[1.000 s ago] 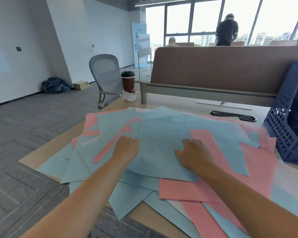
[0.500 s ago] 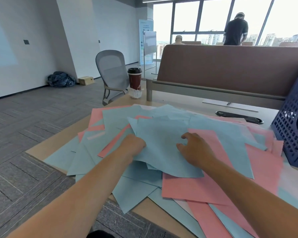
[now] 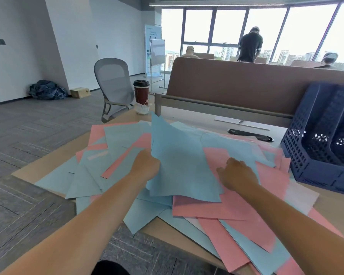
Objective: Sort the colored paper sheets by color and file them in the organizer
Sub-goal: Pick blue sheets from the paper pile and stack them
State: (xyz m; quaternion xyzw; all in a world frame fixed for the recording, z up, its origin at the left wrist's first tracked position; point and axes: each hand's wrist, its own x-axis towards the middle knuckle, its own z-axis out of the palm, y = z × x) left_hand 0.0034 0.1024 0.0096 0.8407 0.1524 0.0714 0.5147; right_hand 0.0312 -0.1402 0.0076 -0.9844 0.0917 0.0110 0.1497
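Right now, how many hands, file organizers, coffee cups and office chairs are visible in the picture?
2 hands: left hand gripping a blue sheet, and right hand
1 file organizer
1 coffee cup
1 office chair
Total: 5

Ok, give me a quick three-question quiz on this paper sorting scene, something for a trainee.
1. True or false: the left hand grips raised blue paper.
2. Where does the navy organizer stand? A) right of the paper pile B) left of it C) under it
3. Fill in: the sheets in the pile are blue and ____.
Key: 1 true; 2 A; 3 pink.
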